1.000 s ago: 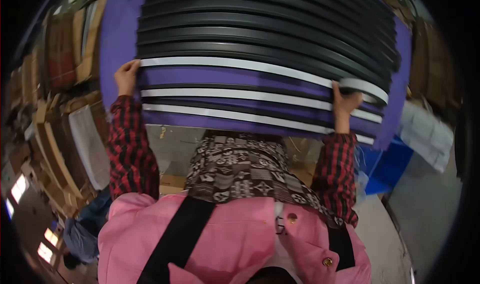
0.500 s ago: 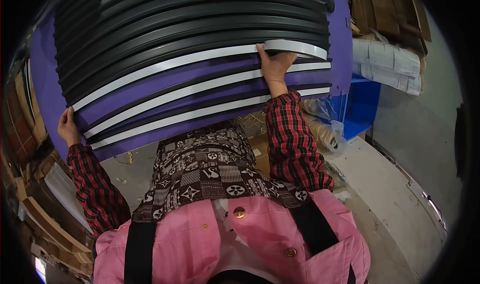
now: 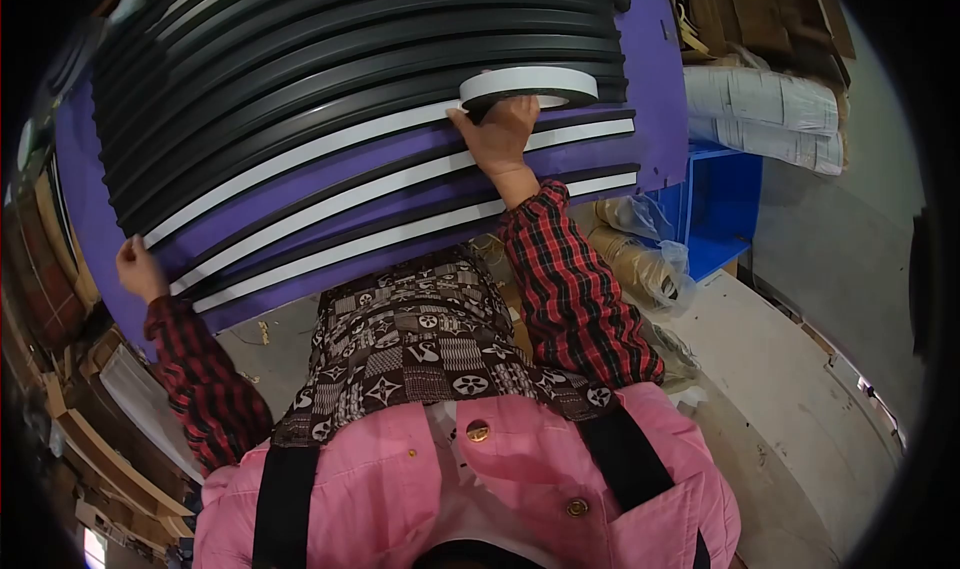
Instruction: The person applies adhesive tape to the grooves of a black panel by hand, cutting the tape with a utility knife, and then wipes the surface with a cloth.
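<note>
My right hand grips a roll of white-faced tape with a dark underside, its thumb pressed near where the tape leaves the roll. From there the white tape runs left along a black strip. At that strip's left end, the fingers of my left hand are closed on the end; the exact hold is partly hidden. Nearer to me lie two more black strips with white tape on them, a middle one and a front one. All rest on a purple board.
Several bare black ribbed strips fill the far part of the board. To the right are a blue bin, plastic-wrapped white bundles and clear-wrapped rolls. Cardboard lines the left side.
My right hand and the tape roll have moved left, and more of the roll shows. The left hand stays at the strip's left end. The view has shifted slightly.
</note>
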`<action>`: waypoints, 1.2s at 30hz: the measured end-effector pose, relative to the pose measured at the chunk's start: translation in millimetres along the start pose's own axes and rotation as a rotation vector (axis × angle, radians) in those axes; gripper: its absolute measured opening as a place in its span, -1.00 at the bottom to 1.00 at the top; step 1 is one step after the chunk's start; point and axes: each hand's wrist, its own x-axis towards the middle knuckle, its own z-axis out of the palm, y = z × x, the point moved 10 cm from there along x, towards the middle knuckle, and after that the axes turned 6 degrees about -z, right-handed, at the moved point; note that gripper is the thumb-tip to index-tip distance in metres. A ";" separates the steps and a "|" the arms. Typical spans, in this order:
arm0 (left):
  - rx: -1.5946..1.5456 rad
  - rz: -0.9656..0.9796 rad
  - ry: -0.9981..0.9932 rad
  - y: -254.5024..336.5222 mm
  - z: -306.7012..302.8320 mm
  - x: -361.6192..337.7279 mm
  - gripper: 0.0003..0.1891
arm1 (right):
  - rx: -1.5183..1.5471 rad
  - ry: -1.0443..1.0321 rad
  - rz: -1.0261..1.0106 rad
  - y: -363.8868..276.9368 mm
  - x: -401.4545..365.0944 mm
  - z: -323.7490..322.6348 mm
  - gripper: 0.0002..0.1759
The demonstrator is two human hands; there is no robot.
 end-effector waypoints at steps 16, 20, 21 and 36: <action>0.216 1.073 -0.487 353.7 222.1 -366.1 -0.58 | 0.529 0.323 0.543 288.5 2.5 -114.1 -0.59; 0.272 1.055 -0.514 347.3 227.5 -365.3 -0.54 | 0.097 0.117 0.277 299.2 4.9 -84.5 -0.47; 0.298 1.046 -0.514 346.7 228.8 -364.4 -0.53 | 0.102 0.117 0.281 302.9 3.4 -80.1 -0.47; 0.015 1.097 -0.638 412.9 242.6 -442.7 -0.57 | 0.010 0.111 0.233 257.3 108.0 -113.5 -0.66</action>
